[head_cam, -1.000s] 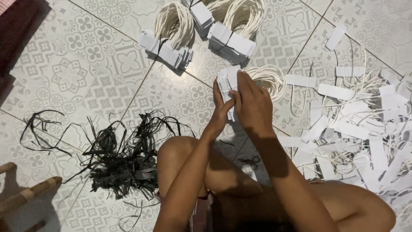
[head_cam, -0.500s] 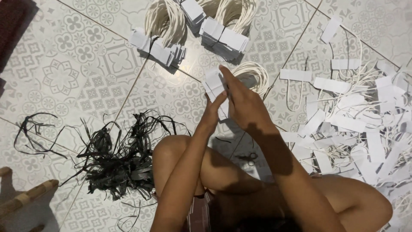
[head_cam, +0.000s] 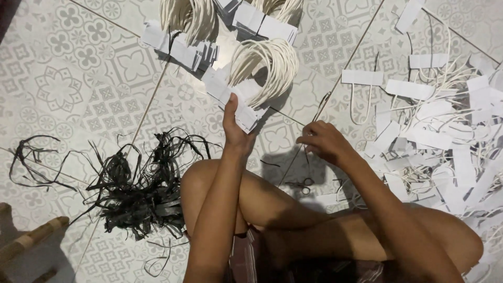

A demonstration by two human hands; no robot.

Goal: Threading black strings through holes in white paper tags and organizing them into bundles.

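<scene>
Got a stack of white paper tags with cord loops [head_cam: 238, 102] pinched in my left hand [head_cam: 234, 131], held just above the tiled floor [head_cam: 68, 84]. My right hand [head_cam: 325, 142] is loosely curled, fingers pinching a thin black strip [head_cam: 314, 116]. Black strips pile [head_cam: 133, 191] lies left, loose tags [head_cam: 445, 136] right.

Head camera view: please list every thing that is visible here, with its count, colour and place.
stack of white paper strips with cream cord loops: one, white and cream, in left hand.
bundled stacks of white strips with cord loops: several, white and cream, top centre floor.
loose white paper strips with cords: many, white, right floor.
tangle of black flat plastic strands: one heap, black, left floor.
small scissors: one, dark, floor by knee.
patterned grey floor tiles: grey-white, throughout.
left hand: grips stack.
right hand: pinches thin dark strand.
</scene>
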